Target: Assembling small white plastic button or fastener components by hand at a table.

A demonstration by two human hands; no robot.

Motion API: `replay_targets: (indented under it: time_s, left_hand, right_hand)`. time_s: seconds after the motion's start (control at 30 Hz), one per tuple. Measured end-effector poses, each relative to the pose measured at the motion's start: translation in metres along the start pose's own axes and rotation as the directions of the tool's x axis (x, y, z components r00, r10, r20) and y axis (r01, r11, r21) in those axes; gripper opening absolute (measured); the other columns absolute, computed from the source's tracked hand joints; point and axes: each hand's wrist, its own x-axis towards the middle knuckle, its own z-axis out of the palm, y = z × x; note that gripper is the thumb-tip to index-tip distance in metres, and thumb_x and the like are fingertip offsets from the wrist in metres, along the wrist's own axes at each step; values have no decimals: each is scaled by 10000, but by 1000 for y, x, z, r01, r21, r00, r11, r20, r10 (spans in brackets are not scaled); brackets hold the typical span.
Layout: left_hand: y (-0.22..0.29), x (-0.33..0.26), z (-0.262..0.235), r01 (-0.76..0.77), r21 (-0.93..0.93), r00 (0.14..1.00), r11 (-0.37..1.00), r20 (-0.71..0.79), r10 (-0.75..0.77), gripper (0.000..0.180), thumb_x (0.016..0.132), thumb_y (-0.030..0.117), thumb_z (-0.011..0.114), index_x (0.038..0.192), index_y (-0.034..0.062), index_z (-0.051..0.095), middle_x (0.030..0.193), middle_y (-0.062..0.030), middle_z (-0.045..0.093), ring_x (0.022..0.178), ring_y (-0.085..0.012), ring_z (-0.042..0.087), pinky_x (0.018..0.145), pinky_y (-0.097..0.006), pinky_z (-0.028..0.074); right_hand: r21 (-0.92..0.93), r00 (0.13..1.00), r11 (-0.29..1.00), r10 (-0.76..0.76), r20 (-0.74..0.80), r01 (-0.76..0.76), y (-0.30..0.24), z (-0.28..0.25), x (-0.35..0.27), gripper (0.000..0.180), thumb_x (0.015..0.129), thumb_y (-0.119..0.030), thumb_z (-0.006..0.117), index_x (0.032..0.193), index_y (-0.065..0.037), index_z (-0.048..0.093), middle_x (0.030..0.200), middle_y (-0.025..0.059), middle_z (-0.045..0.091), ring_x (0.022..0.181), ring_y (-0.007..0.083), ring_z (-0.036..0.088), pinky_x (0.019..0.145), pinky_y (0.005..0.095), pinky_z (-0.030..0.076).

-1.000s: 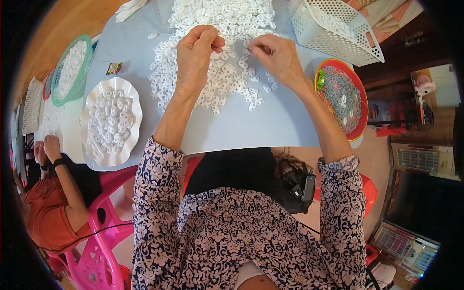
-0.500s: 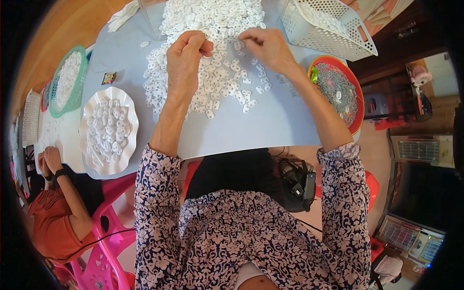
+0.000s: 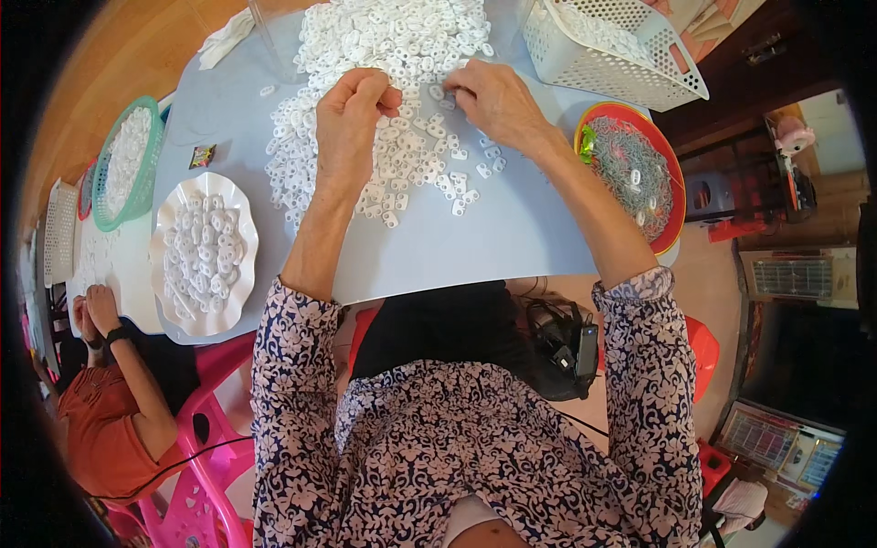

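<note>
Rings (image 3: 393,110): small white plastic loops, heaped across the far-middle of the table (image 3: 475,247), thinning toward the near edge. Judged v. light, stiff, smooth; likely to skate or scatter if swept. Best pinched one at a time by the rim.

Left hand (image 3: 352,123): fingers curled tight, tips bunched over the heap; appears to hold rings, can't confirm.

Right hand (image 3: 493,100): narrow pinch, tips down on the heap's right side; held piece not visible.

Basket (image 3: 612,55) at far right corner; red bowl (image 3: 639,169) at right edge.
</note>
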Motion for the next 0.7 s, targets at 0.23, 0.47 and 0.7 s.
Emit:
replay_targets:
  time_s: [0.23, 0.47, 0.7]
  left_hand:
    - [-1, -1, -1, -17, -31, 1000, 999, 17, 17, 149, 845, 109, 529, 804, -5, 615, 704, -44, 588, 658, -113, 517, 650, -254, 431]
    - [2, -2, 4, 18, -14, 1000, 1000, -10, -18, 145, 839, 102, 527, 803, -10, 611, 694, -45, 586, 653, -114, 515, 643, -255, 428]
    - [2, -3, 3, 21, 1, 1000, 1000, 5, -21, 150, 840, 107, 527, 816, -12, 615, 712, -50, 593, 668, -116, 517, 650, -253, 428]
  right_hand:
    - [249, 960, 929, 281, 1, -272, -11, -11, 5, 191, 791, -98, 534, 886, -30, 685, 781, 158, 665, 703, 327, 630, 676, 392, 497]
    - [33, 1000, 999, 11, -22, -10, 3, 9, 8, 192, 829, -108, 561, 965, -26, 668, 753, 106, 668, 647, 188, 622, 615, 298, 487]
    - [224, 956, 931, 291, 26, -289, 3, -15, 8, 177, 826, -93, 559, 951, -30, 668, 749, 100, 668, 643, 162, 618, 607, 293, 484]
